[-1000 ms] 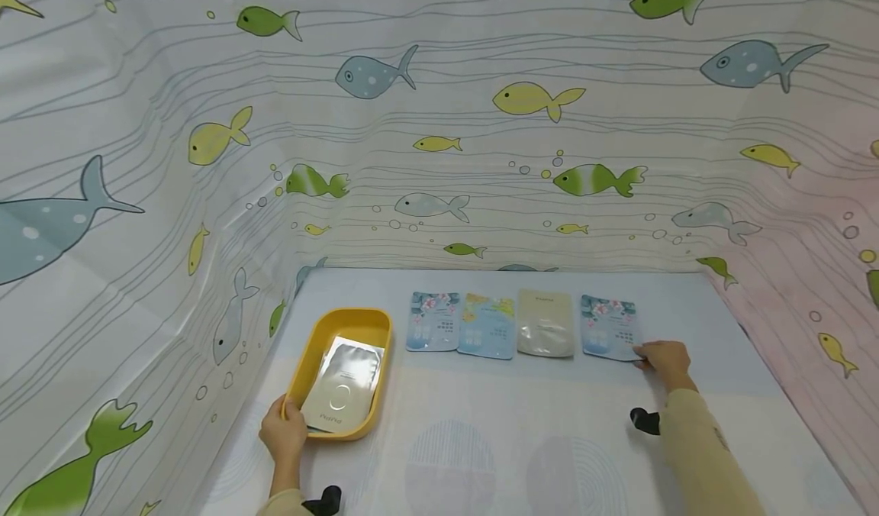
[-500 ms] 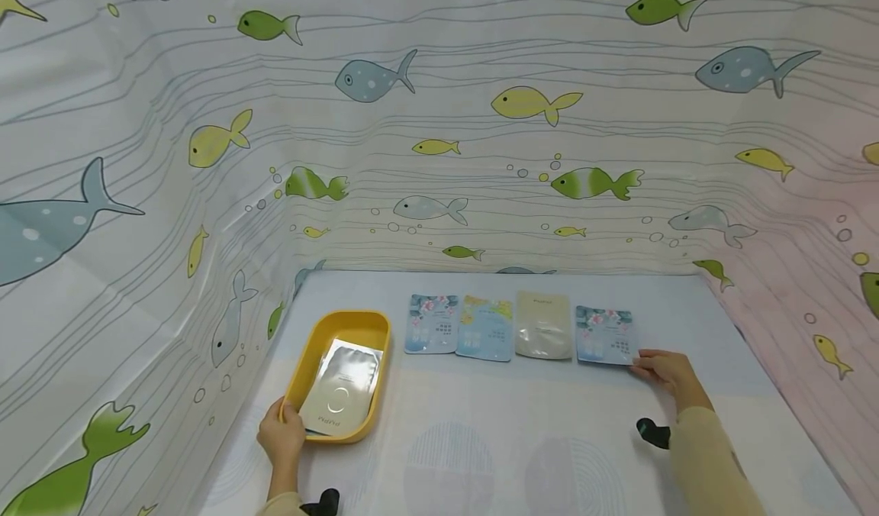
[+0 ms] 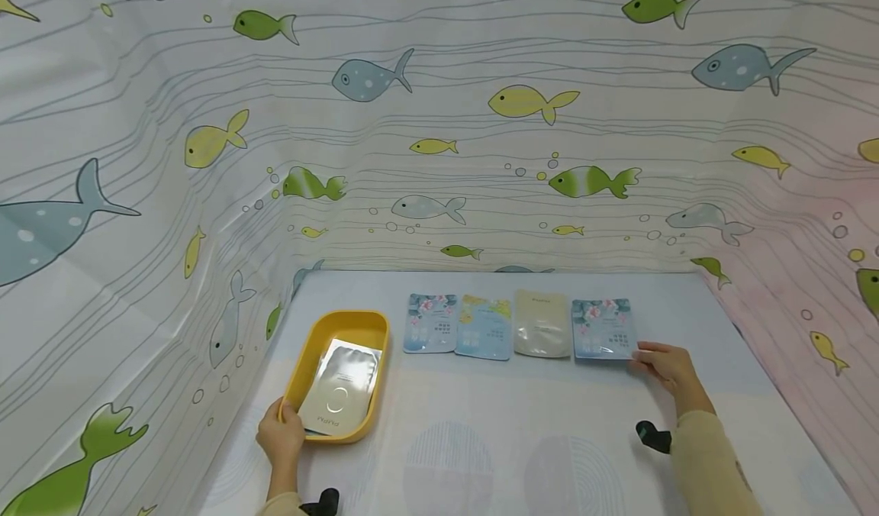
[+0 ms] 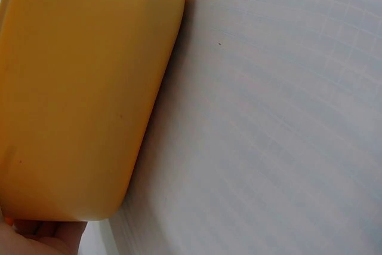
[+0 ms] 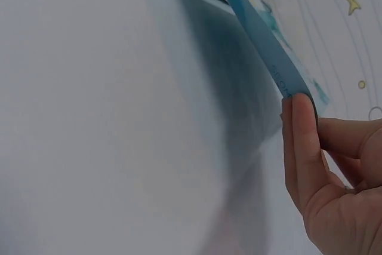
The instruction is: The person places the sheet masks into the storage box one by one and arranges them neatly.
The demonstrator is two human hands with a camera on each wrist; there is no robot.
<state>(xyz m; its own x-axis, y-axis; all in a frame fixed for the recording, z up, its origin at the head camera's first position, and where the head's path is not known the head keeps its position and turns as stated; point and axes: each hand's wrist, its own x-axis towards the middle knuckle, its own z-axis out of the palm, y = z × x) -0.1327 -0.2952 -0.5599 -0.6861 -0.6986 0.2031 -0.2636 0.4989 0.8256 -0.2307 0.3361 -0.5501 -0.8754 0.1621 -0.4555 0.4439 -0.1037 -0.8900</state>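
Observation:
My left hand [image 3: 280, 433] grips the near left edge of a yellow plastic tray [image 3: 381, 378]. In the left wrist view the tray's outer wall [image 4: 89, 100] fills the left side, with fingers [image 4: 59, 234] under its end. Inside the tray lies a silvery cream sheet mask packet [image 3: 339, 394]. My right hand [image 3: 669, 371] pinches the near right corner of a blue floral sheet mask packet [image 3: 604, 329], the rightmost in a row. The right wrist view shows this packet [image 5: 256, 37] edge-on, raised at the pinched corner, between thumb and fingers [image 5: 304, 129].
To its left stand, side by side, a cream packet [image 3: 542, 325], a blue packet with yellow flowers [image 3: 484, 329] and another blue floral packet [image 3: 431, 324]. A pale cloth covers the table [image 3: 508, 417]. A fish-patterned curtain [image 3: 371, 165] surrounds the back and sides.
The rightmost packet has shifted slightly left, closer to the cream packet, and its tilt has changed. My right hand still pinches its corner. The left hand and tray have hardly moved.

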